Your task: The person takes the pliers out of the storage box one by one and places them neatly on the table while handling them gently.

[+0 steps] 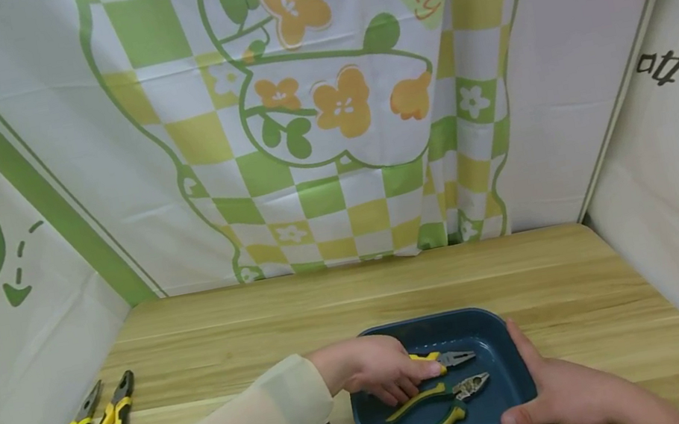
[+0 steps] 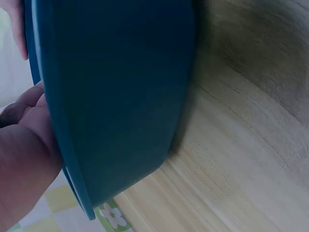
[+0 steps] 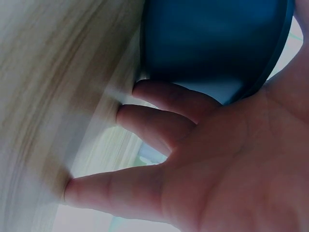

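A dark blue rectangular tray [image 1: 506,368] stands near the front of the wooden table. My left hand [image 1: 381,368] reaches inside over its left rim and grips yellow-handled pliers [image 1: 457,358], whose grey jaws point right. Nearer me in the tray lie green-and-yellow-handled pliers [image 1: 471,386], jaws also toward the right. At the tray's right end, my right hand [image 1: 568,387] rests against the outer wall, thumb by the near corner. Its fingers [image 3: 120,191] are straight and spread, tips at the tabletop in the right wrist view. The left wrist view mostly shows the tray's outer wall [image 2: 120,96].
At the table's left side lie two pliers with yellow-and-black handles, the left one [image 1: 90,400] beside the right one [image 1: 121,388]. Patterned curtain cloth [image 1: 338,204] hangs behind the table's back edge. White printed cloth walls flank both sides.
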Motion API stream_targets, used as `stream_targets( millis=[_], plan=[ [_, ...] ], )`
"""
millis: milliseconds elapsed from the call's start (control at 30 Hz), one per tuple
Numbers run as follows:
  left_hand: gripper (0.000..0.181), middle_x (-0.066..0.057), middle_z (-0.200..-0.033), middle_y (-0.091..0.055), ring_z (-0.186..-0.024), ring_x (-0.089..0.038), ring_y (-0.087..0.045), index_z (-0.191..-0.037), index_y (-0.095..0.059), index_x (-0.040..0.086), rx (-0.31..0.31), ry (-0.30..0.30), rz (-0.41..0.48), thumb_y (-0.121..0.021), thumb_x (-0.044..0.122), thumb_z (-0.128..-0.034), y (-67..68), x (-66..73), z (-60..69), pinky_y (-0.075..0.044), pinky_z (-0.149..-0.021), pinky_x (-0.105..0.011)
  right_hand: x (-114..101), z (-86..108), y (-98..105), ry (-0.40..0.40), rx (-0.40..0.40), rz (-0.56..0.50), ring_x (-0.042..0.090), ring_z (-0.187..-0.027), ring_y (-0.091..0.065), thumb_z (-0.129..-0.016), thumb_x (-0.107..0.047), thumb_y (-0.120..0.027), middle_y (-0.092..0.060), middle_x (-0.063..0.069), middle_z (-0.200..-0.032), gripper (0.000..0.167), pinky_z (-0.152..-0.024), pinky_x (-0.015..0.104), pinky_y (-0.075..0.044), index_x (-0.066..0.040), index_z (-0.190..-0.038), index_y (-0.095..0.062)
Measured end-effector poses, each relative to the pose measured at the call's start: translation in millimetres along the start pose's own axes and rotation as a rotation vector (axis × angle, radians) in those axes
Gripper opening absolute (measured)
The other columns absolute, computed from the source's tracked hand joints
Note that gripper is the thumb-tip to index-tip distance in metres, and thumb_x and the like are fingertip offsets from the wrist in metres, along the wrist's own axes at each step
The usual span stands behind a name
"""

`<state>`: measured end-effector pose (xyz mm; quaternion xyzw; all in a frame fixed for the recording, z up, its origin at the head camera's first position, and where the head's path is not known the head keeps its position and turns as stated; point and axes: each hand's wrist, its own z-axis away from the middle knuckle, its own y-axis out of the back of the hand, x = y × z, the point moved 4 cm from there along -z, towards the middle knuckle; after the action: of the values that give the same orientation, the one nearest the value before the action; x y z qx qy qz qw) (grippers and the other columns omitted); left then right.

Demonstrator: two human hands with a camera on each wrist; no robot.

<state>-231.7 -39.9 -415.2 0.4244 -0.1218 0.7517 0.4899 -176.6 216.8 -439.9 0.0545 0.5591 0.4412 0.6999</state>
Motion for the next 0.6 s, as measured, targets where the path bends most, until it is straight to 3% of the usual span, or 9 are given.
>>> stream_targets(
  millis=[200, 433, 600],
  plan=[
    [0.054, -0.016, -0.104, -0.070, -0.102, -0.031, -0.066, -0.114, -0.066, -0.006, 0.003, 0.011, 0.029, -0.066, 0.044, -0.0958, 0.0, -0.2, -3.3, -0.052, -0.092, -0.049, 1.3, -0.6, -0.3, 0.007, -0.001, 0.004, 0.029, -0.105, -0.059, -0.086, -0.044, -0.078, -0.056, 0.033, -0.126, 0.129, -0.091, 0.049, -0.046, 0.002, -0.150, 0.025],
    [0.021, -0.016, -0.099, -0.070, -0.099, -0.032, -0.067, -0.107, -0.071, -0.005, 0.013, 0.003, 0.023, -0.067, 0.013, -0.0973, -0.3, -3.7, -5.3, -0.055, -0.085, -0.051, -0.2, 0.4, -0.3, 0.011, 0.000, 0.003, 0.029, -0.101, -0.059, -0.086, -0.043, -0.078, -0.057, 0.033, -0.123, 0.129, -0.090, 0.048, -0.045, 0.002, -0.150, 0.025],
    [0.020, -0.015, -0.097, -0.070, -0.095, -0.031, -0.068, -0.112, -0.068, -0.007, 0.035, -0.004, 0.018, -0.067, 0.001, -0.0941, -0.3, -3.9, -5.9, -0.056, -0.082, -0.050, -0.9, 1.1, 0.0, 0.017, -0.001, 0.012, 0.027, -0.097, -0.060, -0.086, -0.043, -0.078, -0.061, 0.030, -0.117, 0.130, -0.089, 0.048, -0.046, 0.002, -0.150, 0.026]
  ],
)
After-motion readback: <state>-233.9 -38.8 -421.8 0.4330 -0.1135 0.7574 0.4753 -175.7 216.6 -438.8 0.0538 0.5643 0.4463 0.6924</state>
